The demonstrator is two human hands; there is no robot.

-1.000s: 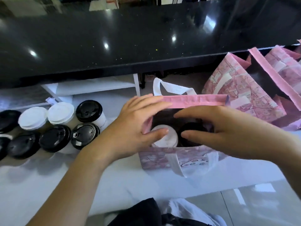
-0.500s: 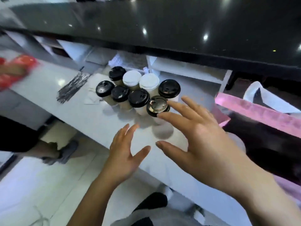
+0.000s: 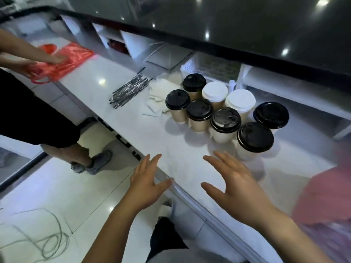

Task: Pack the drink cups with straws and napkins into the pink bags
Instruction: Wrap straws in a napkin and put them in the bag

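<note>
1. My left hand [image 3: 150, 184] and right hand [image 3: 234, 188] hover at the table [image 3: 114, 114] edge, fingers [image 3: 218, 161] spread straight and wide, holding nothing.
2. The cups [image 3: 226, 120] stand clustered ahead. The nearest black-lidded cup [image 3: 255, 138] is just beyond my right hand, which is the closer one.
3. The straws [image 3: 129, 90] and napkins [image 3: 158, 98] lie farther off to the left, and the straws point away from me. The pink bag [image 3: 326, 196] is at my right.

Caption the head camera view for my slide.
Open left hand and right hand hover before eight lidded cups beside straws and napkins.
</note>
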